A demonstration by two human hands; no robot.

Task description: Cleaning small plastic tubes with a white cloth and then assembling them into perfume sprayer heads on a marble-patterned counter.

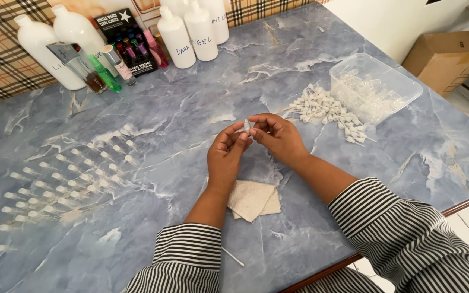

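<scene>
Clear small vial (247, 126) pinched between left hand (227, 154) and right hand (279, 137) fingertips; beige cloth (253, 199) at six o'clock, white spray caps (324, 108) at two o'clock.

Black-and-white striped sleeves (403, 239) – pushed up forearms – no rings.

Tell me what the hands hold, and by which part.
Both hands, left hand and right hand, pinch one small clear vial between their fingertips; the exact part gripped is too small to tell.
</scene>
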